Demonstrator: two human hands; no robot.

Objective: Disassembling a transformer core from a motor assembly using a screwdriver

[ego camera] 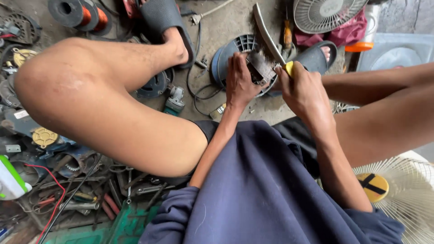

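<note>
My left hand [241, 81] presses down on a dusty grey motor block [261, 67] that sits on a blue round fan housing [226, 58] on the concrete floor. My right hand [305, 90] grips a tool with a yellow handle [289, 68], its tip against the motor block. I am squatting, with my knees to either side and my feet in dark sandals.
A copper wire spool [83, 14] lies at the top left. An angle grinder [174, 100] and black cables lie beside the housing. Loose hand tools [113, 190] fill the lower left. White fan grilles sit at the top right [325, 13] and the lower right [407, 194].
</note>
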